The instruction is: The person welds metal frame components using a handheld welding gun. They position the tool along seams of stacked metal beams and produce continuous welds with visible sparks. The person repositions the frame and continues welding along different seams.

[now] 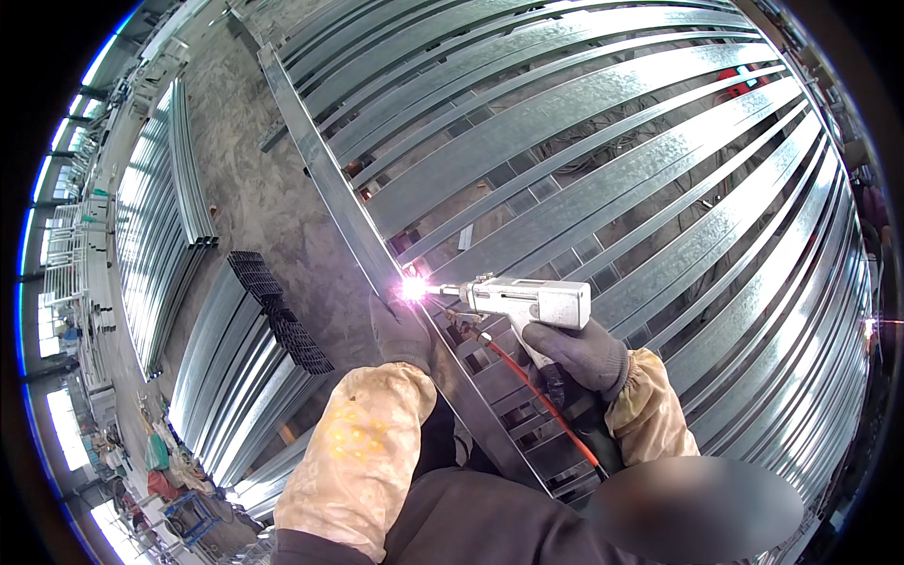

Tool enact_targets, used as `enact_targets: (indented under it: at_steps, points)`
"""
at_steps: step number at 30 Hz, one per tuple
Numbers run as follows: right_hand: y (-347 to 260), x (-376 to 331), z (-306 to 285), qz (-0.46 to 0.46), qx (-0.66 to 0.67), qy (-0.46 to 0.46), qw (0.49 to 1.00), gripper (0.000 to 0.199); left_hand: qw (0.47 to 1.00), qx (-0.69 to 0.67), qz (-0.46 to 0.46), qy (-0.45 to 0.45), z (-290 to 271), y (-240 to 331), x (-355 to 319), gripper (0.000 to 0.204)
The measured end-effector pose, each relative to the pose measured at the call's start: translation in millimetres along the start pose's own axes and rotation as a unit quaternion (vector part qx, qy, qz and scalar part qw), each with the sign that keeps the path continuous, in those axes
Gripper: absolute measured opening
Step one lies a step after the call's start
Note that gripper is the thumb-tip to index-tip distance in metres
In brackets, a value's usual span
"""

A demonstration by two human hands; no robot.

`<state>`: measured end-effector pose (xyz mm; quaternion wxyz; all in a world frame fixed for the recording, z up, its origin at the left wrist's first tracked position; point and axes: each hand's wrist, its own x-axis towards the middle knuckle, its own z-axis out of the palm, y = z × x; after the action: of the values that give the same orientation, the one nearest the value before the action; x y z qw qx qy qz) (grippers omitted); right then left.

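My right hand point(579, 353), in a grey glove, is closed round the grip of a silver handheld welding gun point(541, 303). The gun's nozzle points left, and a bright pink-white glare burns at its tip, over the long metal side bar point(328, 174). An orange-red hose point(541, 400) trails from near the nozzle past the grip. Just below the glare, my gloved left hand point(403, 337) is closed on the edge of that bar, its fingertips partly washed out. From the bar, several flat galvanised metal slats point(603, 193) run off to the right.
Stacked metal tubes point(155, 235) lie on the floor at left, with another bundle point(235, 363) nearer me. Dark open tube ends point(282, 320) face the bar. A red object point(739, 83) shows beneath the slats at far right. A blue metal stand point(193, 518) is at lower left.
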<state>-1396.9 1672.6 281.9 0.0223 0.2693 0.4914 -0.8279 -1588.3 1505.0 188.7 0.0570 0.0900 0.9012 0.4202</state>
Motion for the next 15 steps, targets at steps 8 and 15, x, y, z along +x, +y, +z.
enact_targets:
  at_steps: [8,15]
  points:
    - [1.1,0.6,-0.3,0.003,0.000,0.000,1.000,0.044,1.000,-0.011,-0.017,-0.023,0.4,-3.0,0.2,0.029]
    - [0.9,-0.9,-0.1,-0.012,-0.021,0.005,1.000,0.043,1.000,-0.006,-0.004,-0.015,3.2,-2.6,-1.5,0.030]
